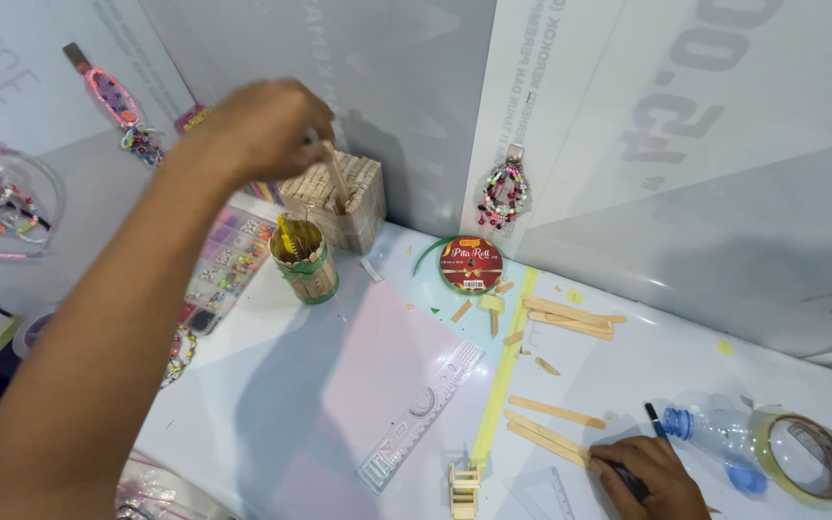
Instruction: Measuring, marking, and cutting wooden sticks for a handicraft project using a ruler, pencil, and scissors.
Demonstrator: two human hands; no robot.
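Observation:
My left hand point(260, 127) is raised at the upper left, pinching a thin wooden stick point(338, 178) whose lower end dips into a square box built of wooden sticks point(351, 207). Just in front of that box stands a small round stick cup point(302, 260) with a green rim and yellow pieces inside. At the bottom right, my right hand point(649, 478) rests on the table, fingers curled around a dark pen-like tool point(654, 424). Loose flat wooden sticks point(551, 412) lie right beside that hand, and more sticks point(570, 316) lie farther back.
A clear ruler point(423, 414) lies mid-table beside a yellow tape strip point(505, 371). A red ribbon roll point(470, 265) sits near the wall. A clear plastic bottle point(715, 431) and tape roll point(811, 457) are at right. A bead tray point(228, 270) and hanging beaded ornaments point(503, 193) are also in view.

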